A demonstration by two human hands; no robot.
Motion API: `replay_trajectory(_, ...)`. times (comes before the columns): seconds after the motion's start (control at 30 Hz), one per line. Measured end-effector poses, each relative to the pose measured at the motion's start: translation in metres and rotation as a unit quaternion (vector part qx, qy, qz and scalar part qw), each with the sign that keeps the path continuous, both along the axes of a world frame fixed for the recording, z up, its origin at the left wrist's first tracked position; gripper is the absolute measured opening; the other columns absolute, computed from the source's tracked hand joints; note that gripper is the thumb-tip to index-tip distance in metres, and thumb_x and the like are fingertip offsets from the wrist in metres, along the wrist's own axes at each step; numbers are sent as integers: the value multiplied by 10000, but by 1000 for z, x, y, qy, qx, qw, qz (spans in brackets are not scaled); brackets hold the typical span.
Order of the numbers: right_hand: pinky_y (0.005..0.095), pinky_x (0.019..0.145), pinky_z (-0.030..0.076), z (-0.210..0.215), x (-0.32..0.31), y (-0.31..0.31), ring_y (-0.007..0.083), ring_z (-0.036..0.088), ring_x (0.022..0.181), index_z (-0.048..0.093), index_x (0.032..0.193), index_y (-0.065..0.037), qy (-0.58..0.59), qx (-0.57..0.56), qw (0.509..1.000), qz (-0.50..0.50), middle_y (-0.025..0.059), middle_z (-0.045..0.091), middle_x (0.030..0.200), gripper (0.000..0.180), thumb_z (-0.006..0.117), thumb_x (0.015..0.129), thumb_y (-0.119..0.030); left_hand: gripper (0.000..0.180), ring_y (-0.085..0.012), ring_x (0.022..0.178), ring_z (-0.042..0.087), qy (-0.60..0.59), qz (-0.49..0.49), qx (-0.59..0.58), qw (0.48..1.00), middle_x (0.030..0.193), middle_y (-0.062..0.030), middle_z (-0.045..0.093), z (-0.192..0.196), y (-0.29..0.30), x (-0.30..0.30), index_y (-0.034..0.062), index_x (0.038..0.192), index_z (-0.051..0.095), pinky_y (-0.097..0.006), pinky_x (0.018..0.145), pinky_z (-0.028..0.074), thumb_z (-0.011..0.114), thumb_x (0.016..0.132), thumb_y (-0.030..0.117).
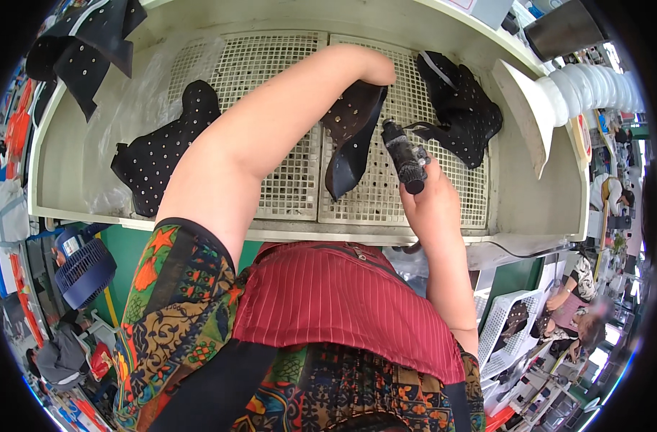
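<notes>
Centre of frame: left hand is tucked inside a black studded shoe upper, holding it up over the white grid tray; fingers hidden. Right hand is wrapped tight round a black handheld rotary tool, tip touching or just beside the upper. Second studded piece lies left on the tray, another upper right. Blue fan lower left.

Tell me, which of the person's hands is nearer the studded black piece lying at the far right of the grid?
The right. The right hand, gripping a dark handheld tool, sits just beside that studded black piece. The left hand is farther left, inside another black upper.
</notes>
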State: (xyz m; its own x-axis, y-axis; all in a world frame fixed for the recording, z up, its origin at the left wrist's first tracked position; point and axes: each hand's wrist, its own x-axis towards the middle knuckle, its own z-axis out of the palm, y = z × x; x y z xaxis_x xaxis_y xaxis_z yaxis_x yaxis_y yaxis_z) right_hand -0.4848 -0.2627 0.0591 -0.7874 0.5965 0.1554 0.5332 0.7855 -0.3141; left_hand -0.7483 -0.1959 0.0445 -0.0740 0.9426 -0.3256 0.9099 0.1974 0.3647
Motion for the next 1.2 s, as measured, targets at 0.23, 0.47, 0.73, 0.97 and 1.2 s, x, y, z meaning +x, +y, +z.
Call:
replay_trajectory(0.23,440,670,503,4,17,-8,368,620,771,433,1236,-1,-16,-24,999,-29,182,617,869,571,697,750,-141,399,-319,944,625,-17,-10,13,1000,1048,-186,653,-11,-2,-2,16,1049,657,-427,832,464,415,867,276)
replay_trajectory(0.47,472,679,492,14,26,0,420,620,771,502,1137,25,30,-161,986,-38,242,631,807,411,636,840,-227,338,-320,966,598,-54,-25,22,998,1067,-173,633,-6,-58,-18,20,1052,604,-413,862,455,398,889,233)
replay_trajectory(0.73,461,655,486,14,23,10,400,624,737,510,1068,2,-3,-215,977,-6,221,627,784,361,651,826,-226,403,-337,1079,563,-71,9,33,997,1165,-201,600,-14,-68,-16,16,1190,567,-391,942,434,382,903,230)
replay_trajectory(0.97,474,650,477,25,35,12,417,608,740,512,1108,-9,3,-196,980,-42,218,619,761,371,648,821,-202,370,-334,1027,580,-79,21,63,995,1104,-184,619,-23,-65,-13,21,1122,593,-402,906,444,389,901,237)
replay_trajectory(1.2,465,673,476,34,55,3,413,609,758,519,1117,-7,-71,-244,966,54,225,619,794,399,668,795,-189,383,-326,1049,586,-62,31,46,997,1132,-179,626,-23,-68,-12,16,1153,594,-386,919,449,391,905,227)
